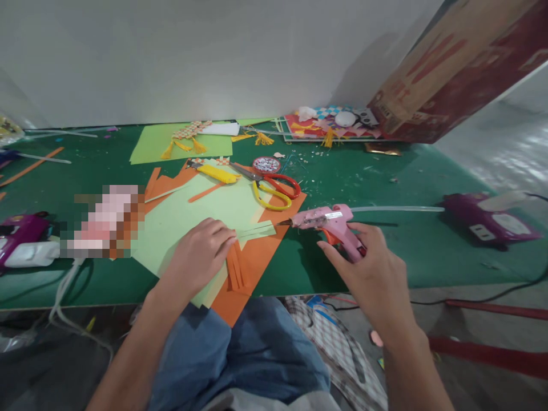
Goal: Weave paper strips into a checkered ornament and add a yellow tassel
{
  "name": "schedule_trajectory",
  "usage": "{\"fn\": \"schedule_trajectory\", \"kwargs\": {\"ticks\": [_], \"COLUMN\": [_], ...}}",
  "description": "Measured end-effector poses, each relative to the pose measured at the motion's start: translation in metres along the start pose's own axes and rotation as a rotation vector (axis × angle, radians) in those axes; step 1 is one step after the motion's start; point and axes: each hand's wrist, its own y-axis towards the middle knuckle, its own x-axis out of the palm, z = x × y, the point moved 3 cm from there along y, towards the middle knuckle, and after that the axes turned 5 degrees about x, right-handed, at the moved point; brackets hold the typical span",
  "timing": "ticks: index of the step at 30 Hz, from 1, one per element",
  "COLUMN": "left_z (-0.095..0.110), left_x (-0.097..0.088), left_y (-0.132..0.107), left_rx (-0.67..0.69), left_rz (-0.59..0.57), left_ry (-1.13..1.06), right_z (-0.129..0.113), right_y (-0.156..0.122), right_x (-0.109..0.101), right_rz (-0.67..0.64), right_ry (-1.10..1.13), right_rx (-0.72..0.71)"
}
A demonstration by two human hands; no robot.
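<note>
My right hand (pixel 377 274) is wrapped round the handle of a pink glue gun (pixel 329 220), whose nozzle points left at the end of a thin light green paper strip (pixel 257 230). My left hand (pixel 201 251), fingers curled, pinches the other end of that strip down on a light green sheet (pixel 192 214). Orange paper (pixel 252 262) lies under the sheet, with several cut orange strips beside my left hand. A clear glue stick (pixel 398 209) pokes out of the gun's back.
Scissors (pixel 274 188) with red and yellow handles, a yellow utility knife (pixel 216 173) and a small round dish (pixel 266 165) lie beyond the sheet on the green table (pixel 351 177). Purple power strips sit at the right (pixel 488 220) and left (pixel 21 228). A tilted cardboard box (pixel 454 68) stands at the back right.
</note>
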Motion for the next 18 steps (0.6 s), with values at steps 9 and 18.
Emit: {"fn": "schedule_trajectory", "kwargs": {"ticks": [9, 18], "left_z": [0.004, 0.005], "left_x": [-0.003, -0.004], "left_y": [0.002, 0.0], "left_rx": [0.003, 0.006], "left_rz": [-0.047, -0.064], "left_ry": [0.055, 0.048], "right_z": [0.0, 0.005], "right_y": [0.001, 0.012], "right_x": [0.001, -0.003], "right_rz": [-0.023, -0.035], "right_ry": [-0.003, -0.069], "right_rx": [0.023, 0.083]}}
